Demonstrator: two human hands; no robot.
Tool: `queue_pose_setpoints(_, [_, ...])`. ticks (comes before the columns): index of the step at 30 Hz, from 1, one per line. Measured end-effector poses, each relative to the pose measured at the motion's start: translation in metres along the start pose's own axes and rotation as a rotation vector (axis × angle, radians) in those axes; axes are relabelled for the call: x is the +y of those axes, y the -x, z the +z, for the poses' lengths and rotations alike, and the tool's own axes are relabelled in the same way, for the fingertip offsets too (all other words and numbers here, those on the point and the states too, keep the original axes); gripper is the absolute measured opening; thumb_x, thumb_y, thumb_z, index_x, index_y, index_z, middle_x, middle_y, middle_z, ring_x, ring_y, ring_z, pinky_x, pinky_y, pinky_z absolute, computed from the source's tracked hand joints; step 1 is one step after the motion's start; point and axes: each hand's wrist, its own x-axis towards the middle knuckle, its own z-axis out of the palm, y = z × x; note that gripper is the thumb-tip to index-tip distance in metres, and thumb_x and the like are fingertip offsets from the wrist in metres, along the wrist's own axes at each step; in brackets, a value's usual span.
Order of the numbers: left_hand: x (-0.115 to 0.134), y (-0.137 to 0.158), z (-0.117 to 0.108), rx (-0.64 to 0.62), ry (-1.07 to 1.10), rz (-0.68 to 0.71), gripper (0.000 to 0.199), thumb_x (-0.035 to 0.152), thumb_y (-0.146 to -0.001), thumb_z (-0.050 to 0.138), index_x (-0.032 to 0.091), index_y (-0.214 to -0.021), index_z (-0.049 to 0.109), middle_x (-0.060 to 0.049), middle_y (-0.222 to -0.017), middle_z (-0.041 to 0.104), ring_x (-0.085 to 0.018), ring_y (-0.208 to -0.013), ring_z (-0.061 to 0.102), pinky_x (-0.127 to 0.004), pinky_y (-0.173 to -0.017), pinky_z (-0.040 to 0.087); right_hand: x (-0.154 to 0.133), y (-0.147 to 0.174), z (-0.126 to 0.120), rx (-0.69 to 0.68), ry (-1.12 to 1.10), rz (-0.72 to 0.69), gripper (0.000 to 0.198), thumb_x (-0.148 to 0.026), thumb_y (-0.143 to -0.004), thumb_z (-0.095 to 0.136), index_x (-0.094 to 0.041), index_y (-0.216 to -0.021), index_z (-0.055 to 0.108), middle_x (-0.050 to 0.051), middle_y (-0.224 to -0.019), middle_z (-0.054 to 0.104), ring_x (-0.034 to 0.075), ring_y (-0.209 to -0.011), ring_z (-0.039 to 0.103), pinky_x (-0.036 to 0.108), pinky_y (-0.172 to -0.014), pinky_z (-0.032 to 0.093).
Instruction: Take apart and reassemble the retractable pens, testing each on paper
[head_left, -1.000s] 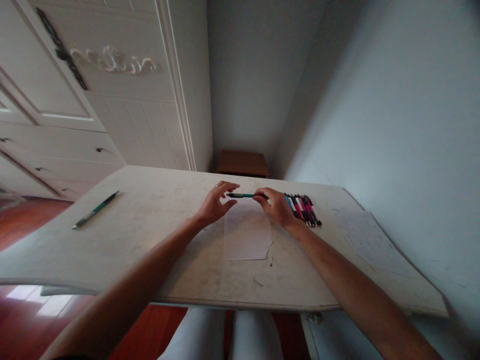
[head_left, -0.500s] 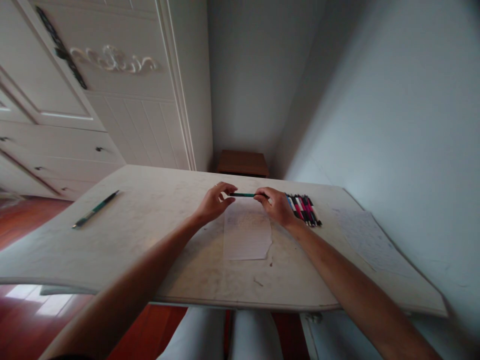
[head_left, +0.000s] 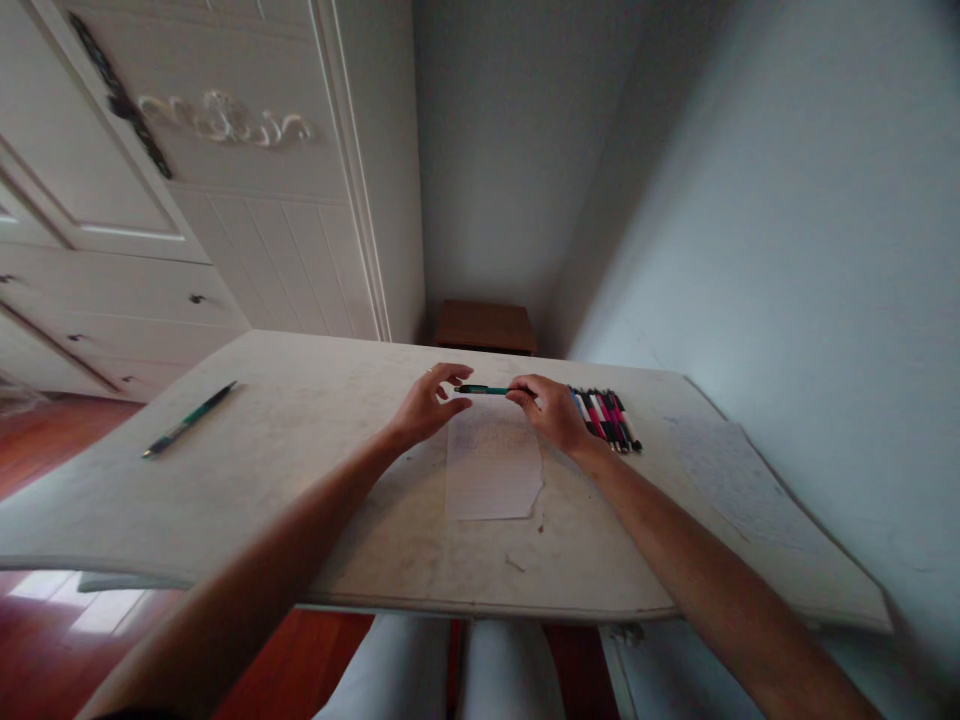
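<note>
My right hand (head_left: 551,408) pinches one end of a dark green pen (head_left: 489,390), held level above the sheet of lined paper (head_left: 495,470). At the pen's other end is my left hand (head_left: 427,405), its thumb and fingers apart around the tip; I see no firm hold there. Beside my right hand lies a row of several pens (head_left: 611,420) in pink, black, white and blue, partly hidden by that hand. Another green pen (head_left: 191,420) rests alone on the left part of the table.
The white table (head_left: 300,480) has a worn, stained top. A second written sheet (head_left: 742,480) lies at its right side by the wall. A white cabinet (head_left: 285,220) stands at the back left, and a low brown wooden piece (head_left: 484,325) sits beyond the far edge.
My left thumb and fingers have parted from the pen's end, so more of its tip shows. My right hand keeps its hold, almost unmoved.
</note>
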Motion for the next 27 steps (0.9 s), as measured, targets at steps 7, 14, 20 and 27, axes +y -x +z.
queue_pose_setpoints(7, [0.0001,0.0003,0.0007,-0.044,-0.020,-0.118,0.044,0.053,-0.091,0.046,0.014,-0.085,0.066,-0.005,-0.072,0.065,-0.014,-0.064,0.059,-0.026,-0.061,0.047,-0.0009,0.0003,0.0001,0.016,-0.001,-0.017,0.017,-0.033,-0.092,0.057,-0.021,-0.088,0.068,0.005,-0.085,0.071,0.020,-0.079,0.065,0.030,-0.075,0.047])
queue_pose_setpoints(14, [-0.0011,-0.0008,-0.0007,-0.055,0.054,-0.031,0.038,0.039,-0.073,0.071,0.018,-0.104,0.066,-0.009,-0.105,0.069,-0.019,-0.089,0.064,-0.027,-0.067,0.050,0.0036,0.0008,0.0008,0.020,-0.004,-0.013,0.016,-0.034,-0.091,0.058,-0.021,-0.090,0.068,0.005,-0.086,0.071,0.021,-0.079,0.065,0.031,-0.076,0.047])
queue_pose_setpoints(20, [0.0036,0.0000,0.0003,0.046,0.047,-0.076,0.048,0.053,-0.082,0.062,0.016,-0.111,0.061,-0.010,-0.101,0.068,-0.019,-0.087,0.064,-0.027,-0.067,0.049,-0.0001,0.0004,0.0006,0.020,-0.018,-0.018,0.018,-0.035,-0.092,0.057,-0.022,-0.089,0.069,0.005,-0.085,0.071,0.020,-0.079,0.065,0.031,-0.076,0.048])
queue_pose_setpoints(27, [0.0024,0.0000,-0.0009,-0.113,-0.021,-0.078,0.042,0.049,-0.089,0.049,0.016,-0.069,0.064,-0.002,-0.062,0.064,-0.014,-0.058,0.057,-0.025,-0.060,0.046,-0.0007,0.0004,-0.0007,0.037,0.000,-0.020,0.018,-0.035,-0.091,0.058,-0.021,-0.090,0.069,0.007,-0.087,0.072,0.022,-0.081,0.066,0.032,-0.077,0.048])
